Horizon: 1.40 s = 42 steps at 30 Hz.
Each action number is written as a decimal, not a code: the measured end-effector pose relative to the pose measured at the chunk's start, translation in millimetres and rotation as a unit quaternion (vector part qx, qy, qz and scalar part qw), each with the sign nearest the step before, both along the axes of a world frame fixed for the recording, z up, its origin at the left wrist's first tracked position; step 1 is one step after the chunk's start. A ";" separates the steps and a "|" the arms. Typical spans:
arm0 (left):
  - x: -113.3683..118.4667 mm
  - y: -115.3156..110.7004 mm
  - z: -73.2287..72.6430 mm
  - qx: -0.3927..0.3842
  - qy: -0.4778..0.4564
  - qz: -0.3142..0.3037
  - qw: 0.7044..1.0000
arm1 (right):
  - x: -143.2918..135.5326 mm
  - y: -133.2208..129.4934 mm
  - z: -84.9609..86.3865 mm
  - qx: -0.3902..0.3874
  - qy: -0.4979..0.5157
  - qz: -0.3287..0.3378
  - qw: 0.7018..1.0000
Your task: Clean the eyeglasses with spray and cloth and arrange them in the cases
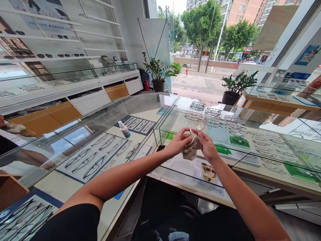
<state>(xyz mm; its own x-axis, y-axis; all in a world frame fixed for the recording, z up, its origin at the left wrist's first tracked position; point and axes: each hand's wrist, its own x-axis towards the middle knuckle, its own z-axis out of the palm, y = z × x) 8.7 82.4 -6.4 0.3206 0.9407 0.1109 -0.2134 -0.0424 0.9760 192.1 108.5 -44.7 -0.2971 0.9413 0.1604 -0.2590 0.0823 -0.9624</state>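
Over the corner of a glass display case, my two hands are close together at a crumpled beige cloth (pixel 190 153). My left hand (pixel 181 140) is closed on the cloth, its thumb pressing into the folds. Closed in a pinch, my right hand (pixel 207 146) grips the edge of a pair of eyeglasses (pixel 200 126) beside the cloth. A clear round lens shows just above the fingers; the cloth and fingers hide most of the frame. A white spray bottle (pixel 124 130) with a blue lower part stands on the counter to the left.
Glass cases hold rows of eyeglasses (pixel 212 115) beyond my hands and more frames (pixel 94 167) on trays at left. Green cards (pixel 239 141) lie among them. Another person's hand (pixel 20 130) with a cloth shows at far left. Potted plants (pixel 159 85) stand near the window.
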 end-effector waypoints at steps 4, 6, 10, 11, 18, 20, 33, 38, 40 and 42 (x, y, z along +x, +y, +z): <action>3.1 9.3 1.1 -0.029 -0.011 -0.024 0.999 | 1.7 0.7 2.1 -0.017 0.012 0.000 1.000; 3.2 14.9 -0.3 -0.052 -0.006 -0.035 0.998 | 2.2 2.0 3.2 0.001 0.012 -0.009 1.000; 2.8 20.7 -6.3 -0.076 -0.003 -0.071 0.995 | 2.1 3.4 4.9 0.019 0.008 -0.011 1.000; 3.1 20.9 -8.1 -0.081 -0.007 -0.088 0.993 | 2.0 3.3 5.4 0.018 0.007 -0.009 1.000; 7.2 21.2 -14.4 -0.121 -0.069 -0.126 0.982 | 2.2 -1.4 12.5 0.007 0.031 0.027 0.999; 6.1 21.1 -11.7 -0.113 -0.058 -0.134 0.983 | 3.3 -2.4 14.3 -0.001 0.032 0.028 0.999; 2.9 16.1 -10.0 -0.035 0.014 -0.073 0.997 | 3.6 2.9 15.9 -0.034 0.092 -0.027 0.995; 4.1 19.9 -15.9 -0.013 0.038 -0.055 0.998 | 2.1 3.2 15.2 -0.049 0.126 -0.025 0.991; 5.0 20.1 -15.3 -0.007 0.039 -0.047 0.998 | 1.8 2.7 15.7 -0.044 0.127 -0.021 0.991; 6.3 20.0 -13.7 -0.004 0.037 -0.045 0.998 | 2.5 2.4 16.3 -0.035 0.127 -0.014 0.991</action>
